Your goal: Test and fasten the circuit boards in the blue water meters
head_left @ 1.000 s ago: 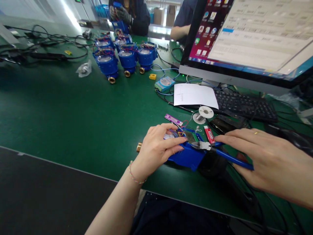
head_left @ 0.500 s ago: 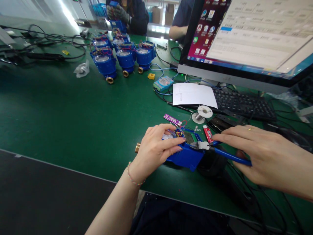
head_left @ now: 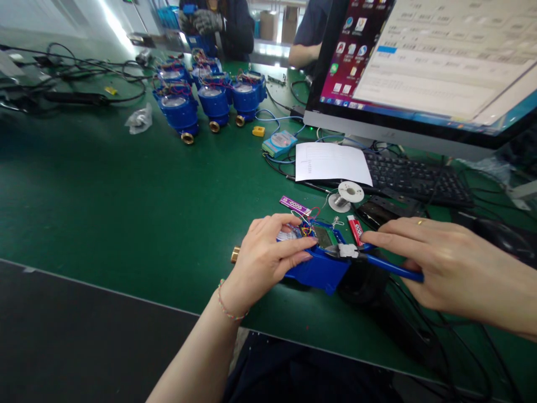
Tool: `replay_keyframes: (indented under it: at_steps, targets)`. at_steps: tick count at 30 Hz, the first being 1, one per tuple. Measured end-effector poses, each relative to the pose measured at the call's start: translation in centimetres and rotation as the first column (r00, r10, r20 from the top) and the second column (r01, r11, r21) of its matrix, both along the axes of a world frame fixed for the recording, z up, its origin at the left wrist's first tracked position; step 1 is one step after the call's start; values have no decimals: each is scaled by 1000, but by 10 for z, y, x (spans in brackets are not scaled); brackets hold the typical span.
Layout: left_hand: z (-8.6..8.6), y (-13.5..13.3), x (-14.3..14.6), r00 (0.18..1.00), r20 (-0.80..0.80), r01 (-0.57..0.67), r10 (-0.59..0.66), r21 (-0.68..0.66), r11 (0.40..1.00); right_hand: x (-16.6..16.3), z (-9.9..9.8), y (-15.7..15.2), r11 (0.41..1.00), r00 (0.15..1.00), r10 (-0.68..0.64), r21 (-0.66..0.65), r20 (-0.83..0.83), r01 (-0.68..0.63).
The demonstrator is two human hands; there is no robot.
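Note:
A blue water meter (head_left: 321, 271) with a brass end lies near the table's front edge, its wires and green circuit board exposed. My left hand (head_left: 268, 249) grips it from the left, fingers over its top beside the coloured wires. In my right hand (head_left: 436, 263) are blue-handled cutting pliers (head_left: 390, 267), closed in by the fingers. The pliers' jaws touch the meter's rim by the circuit board (head_left: 325, 237). Beyond the meter lie a purple glue box (head_left: 295, 205) and a red-and-white packet (head_left: 354, 229). What the jaws have between them is too small to tell.
A spool of solder wire (head_left: 346, 196), a white paper (head_left: 333, 163) and a keyboard (head_left: 419, 178) lie beyond, below a monitor (head_left: 411, 67). Several blue water meters (head_left: 180, 115) stand at the back. A black handheld device (head_left: 394, 313) lies right of my meter. Two people sit across the table.
The pliers' handles are slightly closer together, and my right hand has shifted a little to the left. My left hand keeps its place on the water meter.

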State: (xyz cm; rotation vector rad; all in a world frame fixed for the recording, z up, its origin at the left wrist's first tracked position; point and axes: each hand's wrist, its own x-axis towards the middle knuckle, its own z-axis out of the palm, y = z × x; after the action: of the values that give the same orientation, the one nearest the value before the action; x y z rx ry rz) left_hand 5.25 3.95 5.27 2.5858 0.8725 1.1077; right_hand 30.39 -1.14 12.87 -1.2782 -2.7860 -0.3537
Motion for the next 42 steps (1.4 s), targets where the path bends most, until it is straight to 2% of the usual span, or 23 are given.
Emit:
replay_keyframes:
  at_steps: [4,8,12,20,26,32,34,42]
  targets:
    - [0,0,0,1000,-2,-2,2,2,1000,2,-5,-2,1000,1000,4,8,4,-4]
    - [0,1,1,1000,8,-1,1,19,1000,2,-11,-8,992,999,34,119,8,-35]
    - [1,1,1,1000,14,4,-5,22,1000,-1,-12,-13,985,999,-18,175,43,10]
    - [0,0,0,1000,-1,-2,2,0,1000,-4,-8,-7,997,997,-55,58,-60,59]
    - [1,0,0,1000,5,1,-1,6,1000,-4,-9,-3,998,995,-26,47,-94,30]
    - [0,0,1,1000,19,8,-8,-1,1000,-7,-15,-14,979,999,-48,199,11,45]
    - [-1,0,1,1000,23,8,-7,-2,1000,-10,-15,-18,974,996,-81,214,28,73]
    - [-1,1,1,1000,18,10,-10,-8,1000,-9,-14,-12,992,991,-116,43,-73,119]
